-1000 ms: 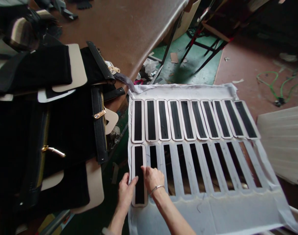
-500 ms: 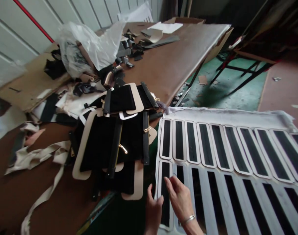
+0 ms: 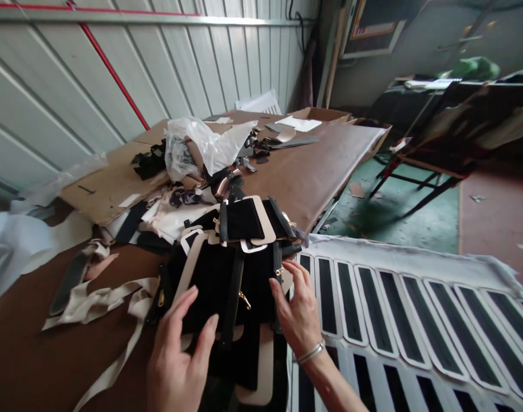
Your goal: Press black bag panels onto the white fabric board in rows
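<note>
A pile of black fabric panels [image 3: 210, 274] with beige rounded borders and dark zipper strips lies on the brown table. My left hand [image 3: 179, 349] hovers at the pile's near left side, thumb and fingers spread, holding nothing. On the pile's right edge, my right hand [image 3: 299, 309], with a silvery bracelet at its wrist, has thumb and fingers apart beside a gold zipper pull [image 3: 280, 270]; whether it touches the panels I cannot tell. Between the hands another gold zipper pull [image 3: 245, 300] shows. A white-covered board [image 3: 351, 246] at right bears rows of black strips, the upper row in pale rounded frames.
Behind the pile lie a crumpled clear plastic bag [image 3: 214, 143], dark scraps and a cardboard sheet [image 3: 102, 189]. A beige fabric strip [image 3: 119, 355] trails along the left of the brown table [image 3: 313, 154]. A dark chair [image 3: 433, 166] stands on the green floor beyond.
Both hands have moved left and up from the board's near left corner to the pile, and have opened wider. The view has tilted up and turned left.
</note>
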`<action>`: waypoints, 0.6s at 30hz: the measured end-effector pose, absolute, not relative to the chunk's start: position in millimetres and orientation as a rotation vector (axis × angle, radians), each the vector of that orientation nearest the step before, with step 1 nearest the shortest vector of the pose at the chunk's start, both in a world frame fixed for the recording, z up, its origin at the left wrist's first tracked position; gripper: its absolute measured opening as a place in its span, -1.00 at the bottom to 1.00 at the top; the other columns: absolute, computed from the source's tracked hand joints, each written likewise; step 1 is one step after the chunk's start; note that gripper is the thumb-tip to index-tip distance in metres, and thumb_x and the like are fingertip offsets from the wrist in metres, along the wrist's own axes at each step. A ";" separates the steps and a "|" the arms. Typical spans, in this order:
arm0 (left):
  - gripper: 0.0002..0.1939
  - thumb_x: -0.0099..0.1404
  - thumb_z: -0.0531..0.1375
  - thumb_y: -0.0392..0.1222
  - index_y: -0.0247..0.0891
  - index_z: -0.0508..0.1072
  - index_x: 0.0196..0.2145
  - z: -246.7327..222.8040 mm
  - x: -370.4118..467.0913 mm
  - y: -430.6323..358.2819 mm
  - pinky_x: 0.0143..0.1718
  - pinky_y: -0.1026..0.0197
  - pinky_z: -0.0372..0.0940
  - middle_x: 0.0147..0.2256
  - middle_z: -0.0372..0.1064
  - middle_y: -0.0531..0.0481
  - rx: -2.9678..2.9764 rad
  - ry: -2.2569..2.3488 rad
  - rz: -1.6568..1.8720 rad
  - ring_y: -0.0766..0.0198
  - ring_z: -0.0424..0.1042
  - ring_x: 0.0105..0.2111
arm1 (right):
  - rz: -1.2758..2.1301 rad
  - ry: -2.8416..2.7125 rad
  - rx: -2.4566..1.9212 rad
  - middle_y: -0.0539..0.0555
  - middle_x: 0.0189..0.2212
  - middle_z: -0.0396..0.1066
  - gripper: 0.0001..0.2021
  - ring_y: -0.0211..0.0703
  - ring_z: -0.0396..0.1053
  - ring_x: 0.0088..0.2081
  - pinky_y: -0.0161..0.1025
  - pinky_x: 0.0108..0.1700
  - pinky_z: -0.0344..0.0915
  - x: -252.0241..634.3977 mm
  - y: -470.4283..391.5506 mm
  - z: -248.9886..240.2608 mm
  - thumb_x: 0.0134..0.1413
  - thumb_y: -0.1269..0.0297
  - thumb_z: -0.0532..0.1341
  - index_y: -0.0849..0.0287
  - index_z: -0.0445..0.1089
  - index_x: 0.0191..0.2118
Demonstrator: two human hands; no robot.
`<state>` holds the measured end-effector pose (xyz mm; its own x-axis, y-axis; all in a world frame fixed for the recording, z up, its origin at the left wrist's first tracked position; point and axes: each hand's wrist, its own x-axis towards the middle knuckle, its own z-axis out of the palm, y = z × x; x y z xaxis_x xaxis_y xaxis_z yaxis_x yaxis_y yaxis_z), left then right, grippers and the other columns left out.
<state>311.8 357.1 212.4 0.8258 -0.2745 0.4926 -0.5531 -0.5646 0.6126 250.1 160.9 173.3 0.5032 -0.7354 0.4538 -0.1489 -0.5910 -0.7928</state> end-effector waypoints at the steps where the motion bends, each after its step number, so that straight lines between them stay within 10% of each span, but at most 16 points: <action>1: -0.55 0.31 0.13 0.05 -0.12 0.30 0.10 221.0 329.1 345.3 0.17 -0.03 0.25 0.11 0.33 -0.10 2.167 -0.735 0.476 0.05 0.33 0.11 | -1.083 0.725 -2.097 0.24 0.03 0.31 -0.66 0.04 0.26 0.09 0.07 0.15 0.24 261.7 152.2 181.1 0.22 0.12 0.10 0.19 0.30 0.02; 7: -0.47 0.34 0.08 -0.08 -0.51 0.22 0.15 214.3 421.1 275.6 0.19 -0.16 0.16 0.11 0.28 -0.43 2.302 -0.820 0.369 -0.12 0.22 0.18 | -0.679 0.737 -2.484 0.28 0.26 0.15 -0.43 0.16 0.06 0.26 0.02 0.28 0.01 346.5 118.2 244.7 0.19 0.13 0.18 0.36 0.18 0.23; 12: -0.78 0.20 0.23 -0.10 -0.32 0.40 -0.29 204.9 462.2 253.9 0.18 -0.32 0.04 -0.08 0.42 -0.37 2.333 -0.751 0.338 -0.27 0.25 0.12 | -0.444 0.997 -2.357 0.60 0.06 0.30 -0.45 0.53 0.17 0.16 0.35 0.14 0.03 387.5 102.2 244.7 0.15 0.08 0.22 0.59 0.37 0.00; 18: -0.83 0.08 0.16 -0.39 -0.22 0.33 -0.34 208.9 461.3 241.6 0.25 -0.20 -0.02 -0.26 0.47 -0.16 2.188 -0.712 0.356 -0.04 0.40 -0.02 | -0.407 1.086 -1.983 0.38 -0.05 0.42 -0.43 0.26 0.34 0.05 0.13 0.07 0.23 404.8 76.5 222.8 -0.24 0.31 0.44 0.38 0.37 -0.02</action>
